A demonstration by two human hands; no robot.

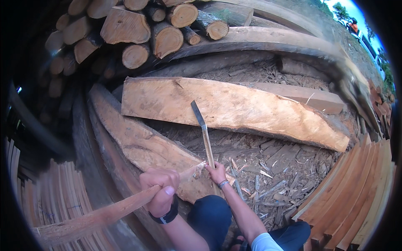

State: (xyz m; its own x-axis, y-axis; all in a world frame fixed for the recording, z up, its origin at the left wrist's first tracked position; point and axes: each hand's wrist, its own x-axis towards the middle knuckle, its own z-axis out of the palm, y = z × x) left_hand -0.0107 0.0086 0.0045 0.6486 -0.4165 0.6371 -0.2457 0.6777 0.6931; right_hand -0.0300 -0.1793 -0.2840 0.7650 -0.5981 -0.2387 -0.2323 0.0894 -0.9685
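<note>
My left hand (161, 188), with a black band on its wrist, is closed round a long wooden batten (104, 215). The batten slants from the lower left up to its pale, rough-cut tip beside my right hand. My right hand (217, 172) grips the wooden handle of a machete-like blade (199, 115). Its dark metal blade points up and away, in front of a broad sawn slab (234, 104). Below the batten's tip lies another flat slab (142, 146), running from the far left toward my knees.
Cut logs (167, 39) are stacked at the back left. Sawn planks (347, 196) lie in a pile at the right, and thin battens (63, 188) stand at the left. Bark and wood chips (268, 180) litter the ground. A long curved timber (268, 39) crosses the back.
</note>
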